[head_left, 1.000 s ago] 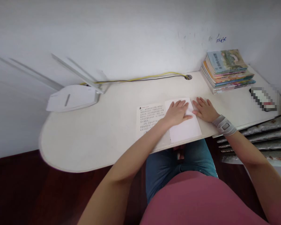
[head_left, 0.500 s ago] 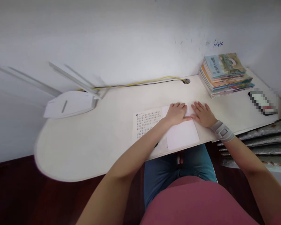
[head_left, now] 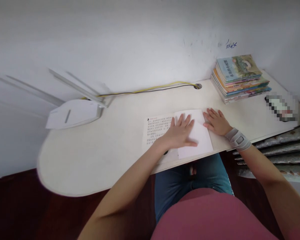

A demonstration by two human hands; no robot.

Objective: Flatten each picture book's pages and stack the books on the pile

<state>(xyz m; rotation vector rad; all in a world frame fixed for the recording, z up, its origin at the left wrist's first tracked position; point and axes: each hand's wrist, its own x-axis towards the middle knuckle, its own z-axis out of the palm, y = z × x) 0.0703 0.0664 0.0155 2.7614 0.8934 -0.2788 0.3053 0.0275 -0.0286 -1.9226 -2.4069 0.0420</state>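
An open booklet lies near the front edge of the desk, its right page blank white and its left page printed with rows of small characters. My left hand is over the inner part of the blank page, fingers spread and thumb stretched to the right; whether it presses on the paper I cannot tell. At the page's right edge rests my right hand, palm down with fingers extended, a grey band around its wrist. A small dark thing under my left wrist is mostly hidden.
A white router with long antennas stands at the left against the wall. Yellow and black cables run along the wall to a round desk hole. At the back right are stacked books and a phone-like device, pixelated.
My left hand has moved left and toward me, away from my right hand, and its fingers have spread. The top of the blank page is now uncovered. My right hand has stayed nearly still.
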